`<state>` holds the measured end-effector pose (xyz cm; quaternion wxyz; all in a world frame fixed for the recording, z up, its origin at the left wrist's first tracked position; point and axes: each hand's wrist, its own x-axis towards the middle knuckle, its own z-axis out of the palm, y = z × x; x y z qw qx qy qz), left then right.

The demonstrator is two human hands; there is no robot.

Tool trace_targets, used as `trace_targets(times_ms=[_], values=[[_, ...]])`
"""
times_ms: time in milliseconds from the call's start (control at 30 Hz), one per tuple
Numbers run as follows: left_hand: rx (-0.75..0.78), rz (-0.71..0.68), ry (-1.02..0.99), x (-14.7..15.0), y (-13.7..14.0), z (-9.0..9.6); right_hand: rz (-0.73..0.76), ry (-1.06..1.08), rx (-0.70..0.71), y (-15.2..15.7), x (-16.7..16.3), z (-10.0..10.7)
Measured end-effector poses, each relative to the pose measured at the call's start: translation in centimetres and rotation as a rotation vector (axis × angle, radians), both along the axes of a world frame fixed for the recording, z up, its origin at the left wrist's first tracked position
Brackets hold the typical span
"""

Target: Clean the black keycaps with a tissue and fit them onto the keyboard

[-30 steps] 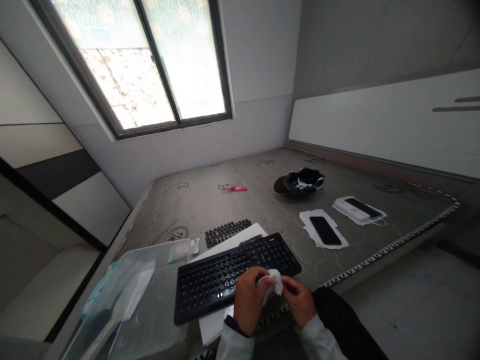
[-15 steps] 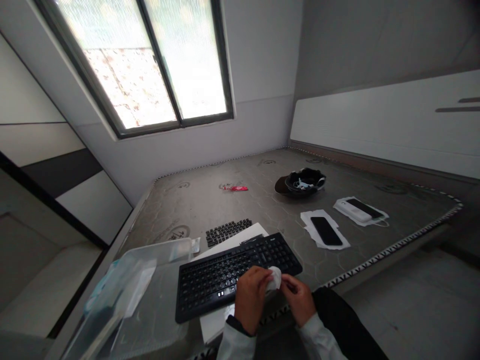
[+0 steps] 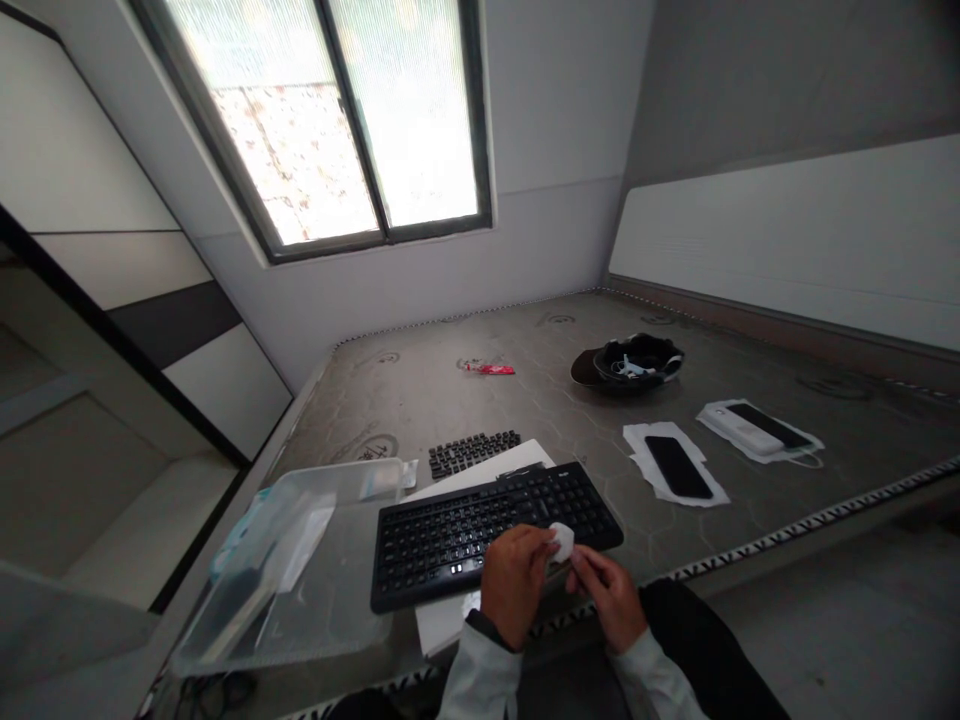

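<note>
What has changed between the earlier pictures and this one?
The view has swung left, so the scene sits farther right in the picture. The white wad, held by the left hand, looks more compact; whether the right hand touches it is unclear. Nothing was visibly let go. The keyboard and cap stayed put.

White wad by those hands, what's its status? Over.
Left hand pinching white wad. Right hand close beside it, contact unclear. Black keyboard behind, partly hidden by left hand.
</note>
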<state>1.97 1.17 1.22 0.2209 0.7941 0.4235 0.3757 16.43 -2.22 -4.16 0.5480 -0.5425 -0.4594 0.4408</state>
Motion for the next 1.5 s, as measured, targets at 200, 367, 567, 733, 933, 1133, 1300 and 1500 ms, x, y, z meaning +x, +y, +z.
trace_targets(times_ms=[200, 367, 567, 733, 933, 1133, 1300, 1500], values=[[-0.005, 0.040, -0.031, -0.1, -0.2, 0.2, 0.017, -0.029, -0.003, -0.2, 0.1, 0.1], [0.025, 0.015, 0.023, -0.2, -0.2, 0.3, -0.009, -0.011, -0.012, -0.1, 0.2, -0.4], [0.080, -0.005, 0.078, -0.1, -0.2, 0.0, -0.074, 0.080, -0.088, 0.4, 0.2, -0.8], [0.104, -0.043, 0.105, -0.3, -0.2, 0.2, -0.032, 0.171, -0.144, 0.6, 0.5, -0.6], [0.084, -0.108, 0.040, -0.4, -0.3, 1.0, 0.011, 0.362, -0.138, 0.8, 0.5, -1.7], [0.045, -0.106, -0.046, 0.1, -0.8, 1.6, -0.030, 0.550, -0.118, 0.5, 0.2, -1.6], [0.060, -0.101, -0.048, -0.1, -0.9, 1.3, -0.057, 0.572, -0.080, 0.2, 0.0, -2.1], [0.098, -0.110, -0.008, -0.4, -0.7, 0.8, -0.062, 0.542, -0.115, 0.1, 0.4, -3.0]])
